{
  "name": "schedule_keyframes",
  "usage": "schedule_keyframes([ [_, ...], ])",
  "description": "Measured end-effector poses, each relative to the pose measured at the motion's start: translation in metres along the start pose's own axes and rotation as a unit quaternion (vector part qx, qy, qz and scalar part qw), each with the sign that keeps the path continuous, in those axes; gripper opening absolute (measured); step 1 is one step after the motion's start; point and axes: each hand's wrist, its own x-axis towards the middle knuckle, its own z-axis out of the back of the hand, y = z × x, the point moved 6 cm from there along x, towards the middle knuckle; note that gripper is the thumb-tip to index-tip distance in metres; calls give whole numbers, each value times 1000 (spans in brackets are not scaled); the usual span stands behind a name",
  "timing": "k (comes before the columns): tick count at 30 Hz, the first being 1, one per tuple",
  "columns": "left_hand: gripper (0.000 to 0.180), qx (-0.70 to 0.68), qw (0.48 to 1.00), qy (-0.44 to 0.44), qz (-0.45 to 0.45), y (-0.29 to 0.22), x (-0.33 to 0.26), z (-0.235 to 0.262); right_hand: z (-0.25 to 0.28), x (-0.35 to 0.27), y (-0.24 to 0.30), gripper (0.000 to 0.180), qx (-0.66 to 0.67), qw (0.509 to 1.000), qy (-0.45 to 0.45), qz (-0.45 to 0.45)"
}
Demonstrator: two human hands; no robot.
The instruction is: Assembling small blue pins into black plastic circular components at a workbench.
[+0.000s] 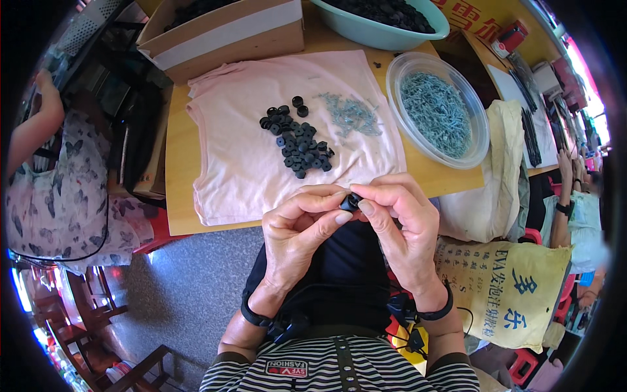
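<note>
My left hand and my right hand meet at the near edge of the table, fingertips pinched together on one small black rubber washer. Just beyond them, a pile of the same black washers lies on a pink cloth. To the right of that pile on the cloth is a loose heap of grey-blue screws. A clear plastic bowl at the right holds many more of the screws.
A teal basin of black washers and a cardboard box stand at the back of the wooden table. A seated person in patterned clothes is at the left. A printed sack lies at my right.
</note>
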Motion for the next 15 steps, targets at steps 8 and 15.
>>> schedule_keyframes([
  [8,20,-22,997,-39,59,5,-5,0,-4,-5,15,43,-148,982,1,118],
  [15,18,-38,997,-39,63,9,-6,0,-7,-7,7,40,-163,975,-22,149],
])
